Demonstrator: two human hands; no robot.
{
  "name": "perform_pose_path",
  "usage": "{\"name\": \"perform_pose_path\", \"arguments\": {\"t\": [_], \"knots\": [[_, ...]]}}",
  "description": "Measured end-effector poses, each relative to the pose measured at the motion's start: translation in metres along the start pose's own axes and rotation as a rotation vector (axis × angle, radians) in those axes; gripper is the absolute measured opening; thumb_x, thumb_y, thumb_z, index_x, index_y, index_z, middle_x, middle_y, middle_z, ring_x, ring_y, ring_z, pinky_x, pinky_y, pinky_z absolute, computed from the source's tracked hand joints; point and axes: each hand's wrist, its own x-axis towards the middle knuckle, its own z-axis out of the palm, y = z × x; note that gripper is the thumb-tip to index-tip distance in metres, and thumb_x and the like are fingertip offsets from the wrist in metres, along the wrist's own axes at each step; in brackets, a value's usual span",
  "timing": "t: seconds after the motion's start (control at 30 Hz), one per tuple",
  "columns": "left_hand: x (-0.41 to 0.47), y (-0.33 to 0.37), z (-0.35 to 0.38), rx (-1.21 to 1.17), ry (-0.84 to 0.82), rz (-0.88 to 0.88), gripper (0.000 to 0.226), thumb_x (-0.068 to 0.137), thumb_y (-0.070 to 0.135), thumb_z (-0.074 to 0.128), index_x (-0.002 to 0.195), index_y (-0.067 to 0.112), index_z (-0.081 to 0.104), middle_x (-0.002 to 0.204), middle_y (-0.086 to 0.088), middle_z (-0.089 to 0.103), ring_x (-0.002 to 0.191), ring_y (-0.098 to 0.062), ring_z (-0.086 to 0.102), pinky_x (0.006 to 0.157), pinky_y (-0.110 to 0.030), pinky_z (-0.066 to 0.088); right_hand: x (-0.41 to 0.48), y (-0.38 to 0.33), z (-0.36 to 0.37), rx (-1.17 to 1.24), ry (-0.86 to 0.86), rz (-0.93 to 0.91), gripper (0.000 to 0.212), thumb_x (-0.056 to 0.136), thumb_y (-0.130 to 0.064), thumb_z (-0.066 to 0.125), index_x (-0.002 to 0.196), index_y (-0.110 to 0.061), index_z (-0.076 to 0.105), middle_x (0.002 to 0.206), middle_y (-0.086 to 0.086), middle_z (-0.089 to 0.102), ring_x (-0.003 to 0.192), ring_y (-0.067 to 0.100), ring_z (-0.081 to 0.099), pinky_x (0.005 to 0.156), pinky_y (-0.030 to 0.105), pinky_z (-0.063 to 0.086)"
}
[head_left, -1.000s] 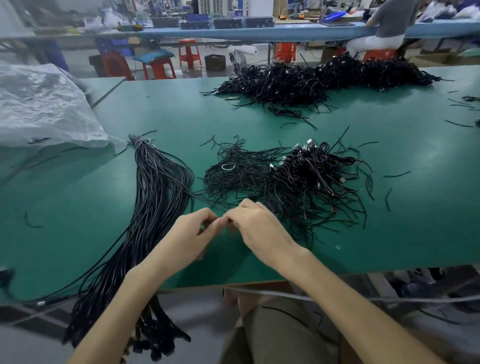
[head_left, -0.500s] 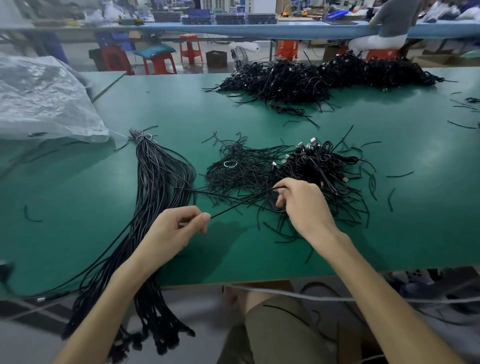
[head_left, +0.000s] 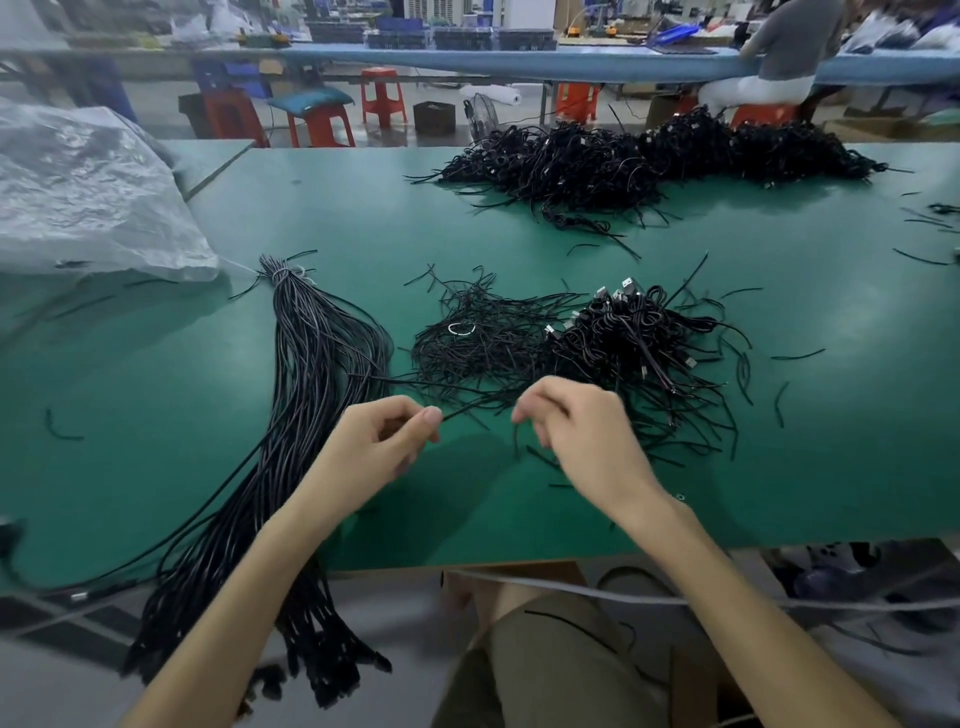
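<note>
Green bench (head_left: 156, 389), cable heaps (head_left: 623, 338), red stools (head_left: 383, 101) behind; left fingers (head_left: 428, 415) pinch cable (head_left: 462, 410); right fingers' (head_left: 524, 410) grip unclear.

Open lane (green table (head_left: 402, 291)) between cable bundle (head_left: 317, 364) and tangle (head_left: 597, 353)

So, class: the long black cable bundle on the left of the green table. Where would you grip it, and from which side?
Probably grip the cable bundle just below its tie at the far end, coming from above: there the strands are gathered narrow, while nearer they fan out and hang over the table edge.
</note>
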Motion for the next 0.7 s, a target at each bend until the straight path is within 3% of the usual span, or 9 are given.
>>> {"name": "perform_pose_path", "arguments": {"t": [0.1, 0.2, 0.3, 0.37, 0.47, 0.53, 0.6, 0.7], "knots": [[-0.006, -0.006, -0.005, -0.251, 0.022, -0.067, 0.019, 0.096, 0.028, 0.067, 0.093, 0.012, 0.076, 0.076, -0.005, 0.067, 0.058, -0.018, 0.056, 0.061, -0.023, 0.051, -0.005, 0.011, -0.012, 0.059, 0.102, 0.012, 0.028, 0.103, -0.017, 0.058, 0.078, -0.021, 0.070, 0.059, 0.006, 0.060, 0.047, 0.006, 0.044, 0.050, 0.020, 0.039], [-0.001, -0.001, -0.001, -0.873, 0.037, -0.236, 0.020, 0.091, 0.015, 0.069, 0.106, 0.006, 0.077, 0.092, -0.004, 0.070, 0.071, -0.013, 0.063, 0.068, -0.024, 0.058, -0.015, 0.014, -0.004, 0.067, 0.049, 0.012, 0.025, 0.103, -0.023, 0.059, 0.080, -0.024, 0.071, 0.057, 0.002, 0.059, 0.048, 0.007, 0.046, 0.052, 0.027, 0.040], [0.009, 0.010, 0.008, -1.372, 0.086, -0.371, 0.017, 0.092, 0.014, 0.066, 0.101, 0.005, 0.077, 0.091, 0.000, 0.067, 0.073, -0.006, 0.063, 0.067, -0.019, 0.056, -0.027, 0.012, 0.011, 0.096, -0.022, -0.013, 0.022, 0.102, -0.028, 0.059, 0.084, -0.026, 0.071, 0.058, 0.008, 0.057, 0.049, 0.021, 0.046, 0.054, 0.041, 0.041], [0.011, 0.015, 0.014, -1.370, 0.084, -0.391, 0.015, 0.092, 0.021, 0.067, 0.097, 0.010, 0.077, 0.088, 0.002, 0.065, 0.073, -0.008, 0.061, 0.069, -0.022, 0.056, -0.035, 0.010, 0.021, 0.102, -0.068, -0.037, 0.020, 0.103, -0.030, 0.058, 0.087, -0.027, 0.070, 0.057, 0.005, 0.055, 0.052, 0.029, 0.045, 0.054, 0.044, 0.039], [0.013, 0.017, 0.019, -1.224, 0.109, -0.412, 0.021, 0.099, 0.031, 0.060, 0.091, 0.017, 0.074, 0.088, 0.003, 0.065, 0.083, -0.013, 0.063, 0.083, -0.032, 0.057, -0.041, 0.012, 0.024, 0.081, -0.116, -0.029, 0.019, 0.103, -0.031, 0.058, 0.089, -0.027, 0.070, 0.058, 0.003, 0.053, 0.052, 0.027, 0.043, 0.056, 0.045, 0.039], [0.013, 0.017, 0.016, -1.300, 0.124, -0.413, 0.027, 0.105, 0.030, 0.050, 0.092, 0.014, 0.067, 0.092, 0.000, 0.067, 0.086, -0.016, 0.066, 0.086, -0.035, 0.059, -0.042, 0.016, 0.021, 0.079, -0.148, 0.002, 0.019, 0.102, -0.029, 0.059, 0.088, -0.027, 0.070, 0.057, 0.004, 0.051, 0.052, 0.024, 0.040, 0.057, 0.045, 0.039], [0.013, 0.018, 0.014, -1.424, 0.093, -0.414, 0.027, 0.107, 0.030, 0.048, 0.092, 0.013, 0.061, 0.094, 0.001, 0.065, 0.075, -0.011, 0.062, 0.071, -0.027, 0.058, -0.043, 0.019, 0.017, 0.074, -0.187, 0.026, 0.020, 0.102, -0.028, 0.059, 0.087, -0.028, 0.072, 0.056, 0.000, 0.050, 0.052, 0.018, 0.039, 0.058, 0.044, 0.040], [0.011, 0.021, 0.015, -1.458, -0.017, -0.370, 0.028, 0.107, 0.032, 0.046, 0.085, 0.019, 0.058, 0.081, 0.012, 0.054, 0.053, -0.004, 0.034, 0.052, -0.017, 0.036, -0.045, 0.022, 0.010, 0.094, -0.280, 0.052, 0.021, 0.102, -0.028, 0.059, 0.086, -0.027, 0.073, 0.058, -0.001, 0.052, 0.055, 0.015, 0.042, 0.059, 0.039, 0.042]]}}
